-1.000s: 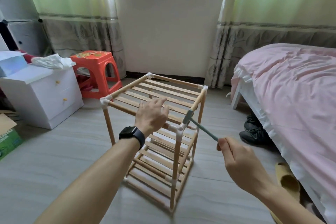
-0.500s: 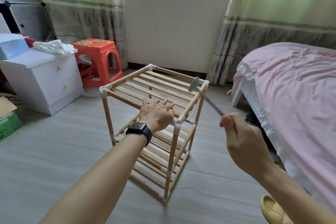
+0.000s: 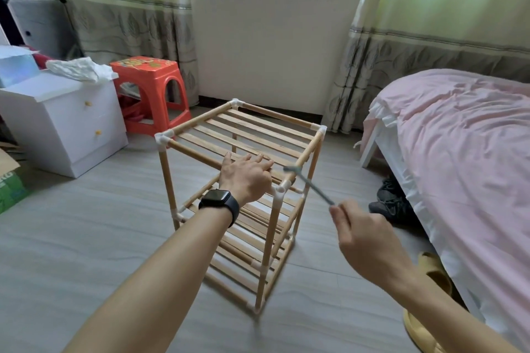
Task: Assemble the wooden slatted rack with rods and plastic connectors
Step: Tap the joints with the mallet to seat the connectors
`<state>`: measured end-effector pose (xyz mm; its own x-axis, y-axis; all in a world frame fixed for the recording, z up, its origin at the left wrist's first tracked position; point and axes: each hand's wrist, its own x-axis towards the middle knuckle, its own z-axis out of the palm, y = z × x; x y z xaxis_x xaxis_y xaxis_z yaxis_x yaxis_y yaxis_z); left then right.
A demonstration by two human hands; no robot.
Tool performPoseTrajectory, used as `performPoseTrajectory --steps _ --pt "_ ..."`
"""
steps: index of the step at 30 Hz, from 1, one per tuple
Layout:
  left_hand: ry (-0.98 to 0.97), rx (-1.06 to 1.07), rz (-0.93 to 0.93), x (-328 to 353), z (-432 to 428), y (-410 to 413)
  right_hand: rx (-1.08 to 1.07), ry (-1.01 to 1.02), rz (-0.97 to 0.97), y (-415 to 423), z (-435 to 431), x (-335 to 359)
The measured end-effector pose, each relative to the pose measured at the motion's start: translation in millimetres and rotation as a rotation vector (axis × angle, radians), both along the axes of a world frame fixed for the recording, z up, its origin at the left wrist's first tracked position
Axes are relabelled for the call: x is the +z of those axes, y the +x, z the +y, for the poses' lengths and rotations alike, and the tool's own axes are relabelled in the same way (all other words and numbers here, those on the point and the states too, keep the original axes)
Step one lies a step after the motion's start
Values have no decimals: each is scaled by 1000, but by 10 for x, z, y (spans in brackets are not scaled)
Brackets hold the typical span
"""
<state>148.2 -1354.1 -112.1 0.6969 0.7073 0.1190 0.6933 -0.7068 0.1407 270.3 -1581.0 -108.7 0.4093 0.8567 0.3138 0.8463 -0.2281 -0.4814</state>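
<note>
1. A cardboard box point(image 3: 10, 180) is cut off by the left edge, so its contents cannot be seen.
2. The thin grey tool point(image 3: 311, 185) is blurred and its head is hard to make out.
3. The rack point(image 3: 258, 135) stands upright on the floor, its long axis vertical.
4. The left hand point(image 3: 246, 178) lies flat with straight fingers on the top tier.
5. The right hand point(image 3: 364, 241) pinches the tool's handle, which slants up-left toward the near corner connector point(image 3: 281, 189).
</note>
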Motion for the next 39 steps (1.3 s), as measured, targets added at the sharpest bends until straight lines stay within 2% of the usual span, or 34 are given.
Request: performPoseTrajectory --steps 2,3,6,7,9,12,16,20,23,25,28,32,35,39 --pt "10 1 -2 -10 21 5 -1 329 187 -90 1 72" --pt "12 -4 3 -5 19 15 12 328 238 -111 6 77" --pt "3 -11 18 10 4 4 -26 -202 185 -174 45 -19" --pt "-2 -24 24 21 7 -12 -65 -188 226 -175 46 -6" --pt "28 -33 19 28 42 -58 -79 6 391 -180 95 146" --pt "2 -86 15 35 126 -145 -38 115 460 -193 218 240" --pt "-60 -118 -28 53 342 -400 -38 102 426 -178 430 197" --pt "-102 56 -101 124 597 -747 -42 96 307 -121 698 136" --pt "99 204 -19 265 727 -957 -84 131 76 -63 923 98" --pt "188 264 61 342 759 -1016 -107 147 4 -69 1050 79" --pt "137 277 13 419 641 -931 -78 105 -33 -76 1212 -9" --pt "25 173 -22 316 400 -519 -46 75 -93 -146 1321 -219" --pt "-84 133 1 182 254 -206 -34 167 26 -187 1321 -248" --pt "31 128 -28 96 128 -145 -4 233 368 -132 1224 -94"
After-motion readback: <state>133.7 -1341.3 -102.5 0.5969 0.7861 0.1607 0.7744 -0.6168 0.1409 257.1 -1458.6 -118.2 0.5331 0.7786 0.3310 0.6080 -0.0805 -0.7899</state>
